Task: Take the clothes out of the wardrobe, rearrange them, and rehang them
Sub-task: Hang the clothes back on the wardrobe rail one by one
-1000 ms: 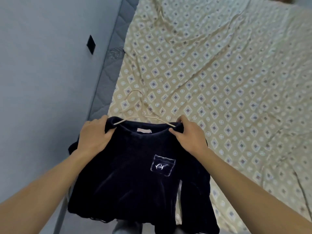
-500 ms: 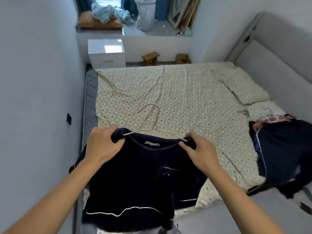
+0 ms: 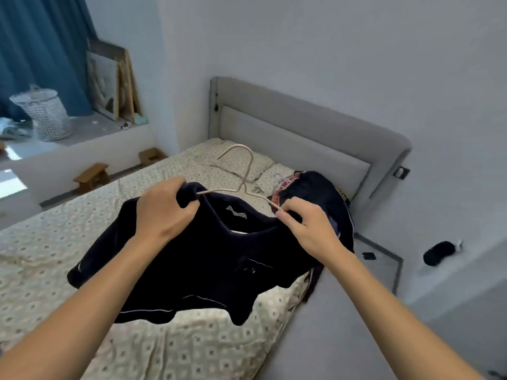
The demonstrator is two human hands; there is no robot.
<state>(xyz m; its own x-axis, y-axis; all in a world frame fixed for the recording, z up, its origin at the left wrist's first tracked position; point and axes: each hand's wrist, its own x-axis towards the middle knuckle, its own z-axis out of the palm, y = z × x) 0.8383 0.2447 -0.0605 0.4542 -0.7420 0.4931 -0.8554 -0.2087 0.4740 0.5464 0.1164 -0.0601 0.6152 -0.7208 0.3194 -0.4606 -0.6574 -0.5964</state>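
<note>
Left hand [image 3: 162, 209] grips one shoulder of the dark navy top [image 3: 208, 259], right hand [image 3: 307, 229] pinches the other against the thin beige wire hanger [image 3: 241, 182], holding it spread above the patterned bed sheet [image 3: 41, 256], probably to seat it squarely

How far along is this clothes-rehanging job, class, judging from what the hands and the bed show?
Done: clothes are out, since a dark pile of garments lies on the bed by the headboard. In hand: the left hand and right hand each grip a shoulder of a navy top already on a wire hanger. Left: hanging it up and dealing with the pile; no wardrobe is in view.
</note>
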